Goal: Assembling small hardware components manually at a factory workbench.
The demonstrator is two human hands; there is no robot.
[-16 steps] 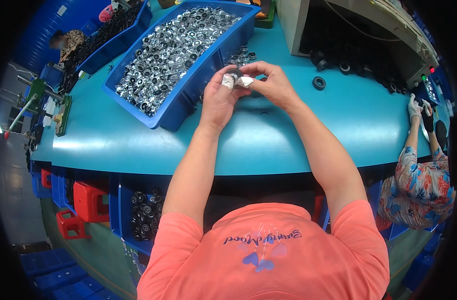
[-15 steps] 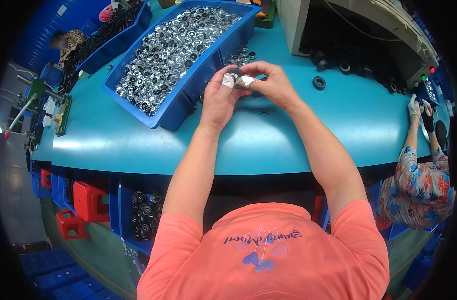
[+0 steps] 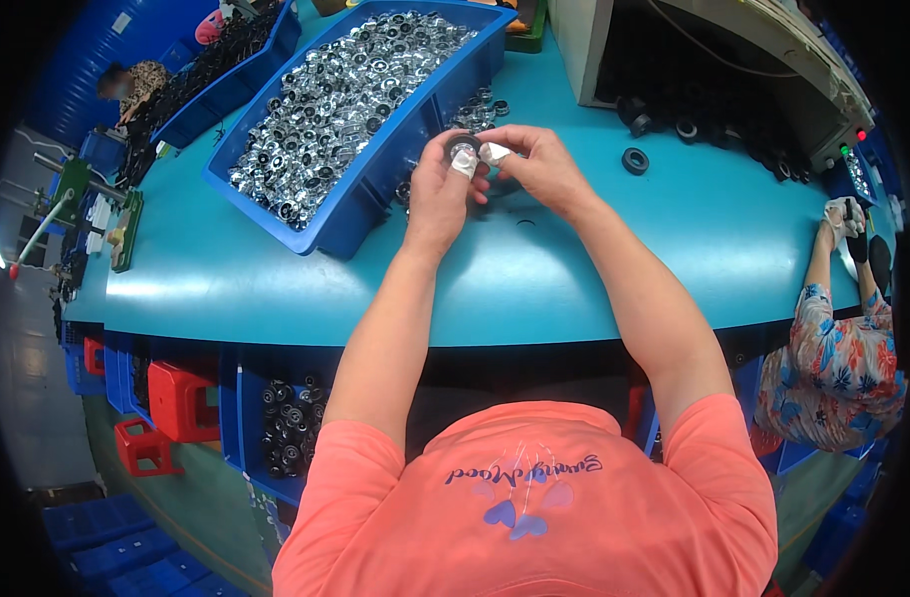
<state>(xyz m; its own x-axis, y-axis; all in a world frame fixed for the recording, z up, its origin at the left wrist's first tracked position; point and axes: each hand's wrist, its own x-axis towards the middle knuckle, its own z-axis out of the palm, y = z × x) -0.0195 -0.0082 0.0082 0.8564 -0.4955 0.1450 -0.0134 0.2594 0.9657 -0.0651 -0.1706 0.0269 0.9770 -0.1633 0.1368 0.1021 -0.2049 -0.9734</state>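
Note:
Above the blue-green table, my two hands meet around a small part with a black ring and a shiny metal centre (image 3: 463, 145). My left hand (image 3: 437, 199) is wrapped round it, its white-covered thumb lying across the face. Close on the right, the fingertips of my right hand (image 3: 546, 174) press at the ring's edge, the thumb also wearing a white cover. Fingers hide much of the part. Beyond my left hand stands a blue bin (image 3: 360, 204) heaped with shiny metal hubs (image 3: 340, 109). A few loose hubs (image 3: 475, 112) lie beside its right wall.
One black ring (image 3: 635, 160) lies alone on the table (image 3: 694, 264). More black rings (image 3: 708, 139) spill from a pale machine housing (image 3: 582, 60). At far right, a co-worker's gloved hands (image 3: 843, 214) work. Red stools (image 3: 181, 401) and a bin of black wheels (image 3: 291, 428) sit below the table's left edge.
The held part has turned so its ringed face shows more. My left thumb has shifted across it, and my right thumb has moved slightly. The co-worker's hands have come closer together.

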